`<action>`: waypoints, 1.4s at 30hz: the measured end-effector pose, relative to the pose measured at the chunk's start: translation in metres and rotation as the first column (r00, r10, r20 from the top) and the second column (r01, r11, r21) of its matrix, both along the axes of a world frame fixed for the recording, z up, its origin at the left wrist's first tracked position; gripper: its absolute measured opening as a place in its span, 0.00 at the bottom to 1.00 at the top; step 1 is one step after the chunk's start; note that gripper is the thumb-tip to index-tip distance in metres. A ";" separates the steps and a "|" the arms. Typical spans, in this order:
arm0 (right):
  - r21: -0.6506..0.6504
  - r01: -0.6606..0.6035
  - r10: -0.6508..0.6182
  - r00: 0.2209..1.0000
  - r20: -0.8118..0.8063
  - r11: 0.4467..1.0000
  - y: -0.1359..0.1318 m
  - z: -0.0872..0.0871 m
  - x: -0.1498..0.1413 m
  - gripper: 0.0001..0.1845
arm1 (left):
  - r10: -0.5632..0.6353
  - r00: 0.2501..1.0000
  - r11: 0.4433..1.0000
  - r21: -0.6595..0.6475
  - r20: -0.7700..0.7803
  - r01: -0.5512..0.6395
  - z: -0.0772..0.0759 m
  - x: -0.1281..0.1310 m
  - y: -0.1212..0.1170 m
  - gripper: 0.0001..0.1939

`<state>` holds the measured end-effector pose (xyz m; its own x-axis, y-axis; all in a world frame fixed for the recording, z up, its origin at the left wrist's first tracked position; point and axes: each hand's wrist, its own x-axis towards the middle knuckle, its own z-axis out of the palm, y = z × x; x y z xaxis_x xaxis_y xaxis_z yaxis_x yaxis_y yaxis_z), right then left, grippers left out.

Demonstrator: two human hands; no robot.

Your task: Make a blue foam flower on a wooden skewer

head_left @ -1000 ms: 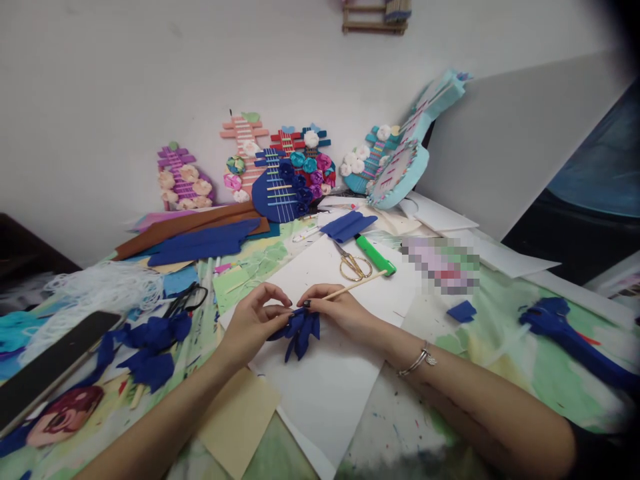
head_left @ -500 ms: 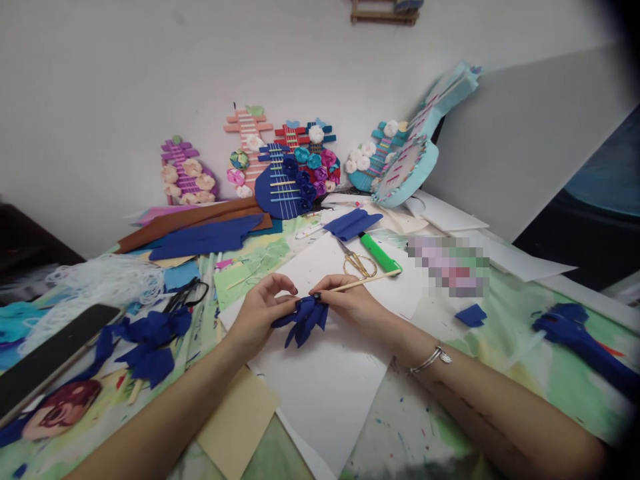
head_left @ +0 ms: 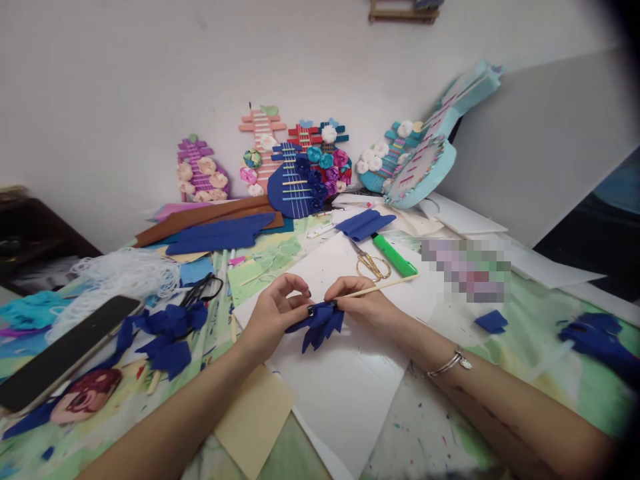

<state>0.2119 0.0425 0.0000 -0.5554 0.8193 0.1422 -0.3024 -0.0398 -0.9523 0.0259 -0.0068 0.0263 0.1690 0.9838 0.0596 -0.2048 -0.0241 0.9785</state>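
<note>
Your left hand [head_left: 275, 313] pinches blue paper [head_left: 320, 327] at left, right hand [head_left: 367, 308] pinches it at right plus the stick [head_left: 385, 285], fingertips nearly closed, probably holding folds together.

One head-worn cam, facing forward-down; bare left hand [head_left: 275, 310], bare right hand [head_left: 365, 308] close, mid-frame; green-and-white-covered table [head_left: 425, 427], plain pale wall [head_left: 125, 100] beyond.
</note>
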 end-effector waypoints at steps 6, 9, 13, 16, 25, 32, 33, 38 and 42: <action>0.048 -0.021 0.020 1.000 0.021 0.999 -0.001 -0.002 -0.002 0.04 | 0.006 0.995 0.999 0.051 -0.103 -0.001 0.003 -0.002 0.000 0.16; 0.034 -0.006 0.004 0.999 0.051 0.999 -0.002 0.000 -0.004 0.05 | 0.027 0.994 0.998 0.066 -0.110 -0.019 0.004 -0.001 0.000 0.16; -0.012 -0.006 0.007 0.999 0.039 1.000 -0.002 0.002 -0.006 0.07 | 0.026 0.994 0.998 0.068 -0.106 -0.019 0.005 0.000 0.000 0.17; -0.036 -0.031 0.032 0.999 0.012 0.999 -0.001 0.001 -0.007 0.08 | 0.005 0.994 0.999 0.051 -0.106 0.000 0.004 -0.001 -0.001 0.17; -0.067 -0.063 0.057 0.994 -0.089 0.996 0.000 0.003 -0.008 0.11 | -0.031 1.000 0.999 0.008 -0.003 0.031 0.002 -0.001 0.000 0.19; -0.047 -0.069 0.063 0.992 -0.110 0.997 0.002 0.001 -0.007 0.10 | -0.057 0.997 0.998 0.005 0.042 0.057 0.003 -0.003 0.001 0.17; -0.042 -0.072 0.067 0.992 -0.111 0.997 0.002 0.001 -0.006 0.10 | -0.061 0.997 0.998 0.012 0.038 0.060 0.003 -0.004 0.001 0.16; -0.018 -0.069 0.067 0.993 -0.099 0.997 0.001 0.004 -0.005 0.11 | -0.057 0.998 0.997 0.042 -0.014 0.057 0.004 -0.004 0.001 0.15; -0.050 -0.067 0.061 0.992 -0.112 0.997 -0.001 0.008 -0.006 0.11 | -0.071 0.997 0.996 0.047 -0.007 0.071 0.004 -0.004 0.001 0.15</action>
